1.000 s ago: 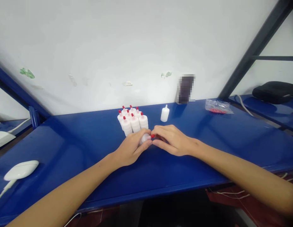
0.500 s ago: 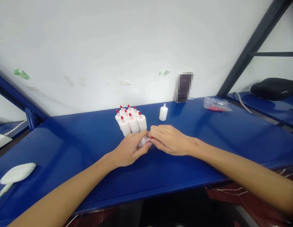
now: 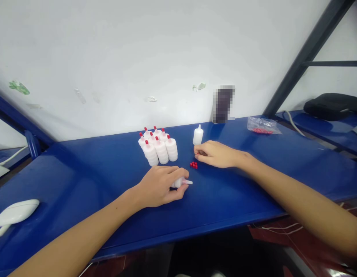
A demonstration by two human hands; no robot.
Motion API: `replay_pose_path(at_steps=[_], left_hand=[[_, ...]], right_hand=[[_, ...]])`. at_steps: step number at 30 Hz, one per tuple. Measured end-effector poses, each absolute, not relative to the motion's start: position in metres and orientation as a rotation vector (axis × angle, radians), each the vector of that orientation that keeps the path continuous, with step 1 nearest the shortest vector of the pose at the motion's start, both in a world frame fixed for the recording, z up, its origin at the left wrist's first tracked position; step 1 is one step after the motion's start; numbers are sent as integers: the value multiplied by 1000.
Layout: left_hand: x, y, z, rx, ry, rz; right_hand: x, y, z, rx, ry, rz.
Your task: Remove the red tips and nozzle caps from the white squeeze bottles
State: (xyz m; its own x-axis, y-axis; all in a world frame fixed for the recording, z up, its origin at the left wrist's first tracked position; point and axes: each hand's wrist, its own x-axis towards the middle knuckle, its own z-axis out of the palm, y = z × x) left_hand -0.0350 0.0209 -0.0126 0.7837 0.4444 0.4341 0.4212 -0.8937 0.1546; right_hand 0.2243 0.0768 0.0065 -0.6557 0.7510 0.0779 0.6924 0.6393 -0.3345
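My left hand (image 3: 162, 186) is wrapped around a white plastic squeeze bottle (image 3: 177, 183), tilted on its side. Its bare narrow nozzle (image 3: 189, 182) points right and carries no cap. My right hand (image 3: 215, 154) is low over the table with its fingers pinched together; a speck of red shows at the fingertips, apparently a small red cap. Just left of and below those fingers lies a tight cluster of small red caps (image 3: 193, 165). Behind the right hand stands an uncapped white bottle (image 3: 198, 136).
A tight group of white bottles with red caps (image 3: 160, 148) stands upright left of centre. At the back right lies a clear bag of red pieces (image 3: 261, 127). A blurred dark panel (image 3: 223, 104) leans on the wall. A white corded device (image 3: 17, 212) lies at the blue table's (image 3: 88, 173) left.
My right hand has moved away from the bottle, up and to the right, uncovering the red cap cluster. The held bottle's nozzle, red-tipped before, is now bare.
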Motion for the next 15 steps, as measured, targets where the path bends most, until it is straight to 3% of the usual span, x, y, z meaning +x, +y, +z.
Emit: replay_pose_path(at_steps=[9, 15], left_hand=[[-36, 19, -11, 2788, 735, 680], [-26, -11, 17, 1583, 498, 361]], right_hand=[[216, 71, 7, -1295, -2777, 258], [219, 72, 7, -1270, -2797, 201]])
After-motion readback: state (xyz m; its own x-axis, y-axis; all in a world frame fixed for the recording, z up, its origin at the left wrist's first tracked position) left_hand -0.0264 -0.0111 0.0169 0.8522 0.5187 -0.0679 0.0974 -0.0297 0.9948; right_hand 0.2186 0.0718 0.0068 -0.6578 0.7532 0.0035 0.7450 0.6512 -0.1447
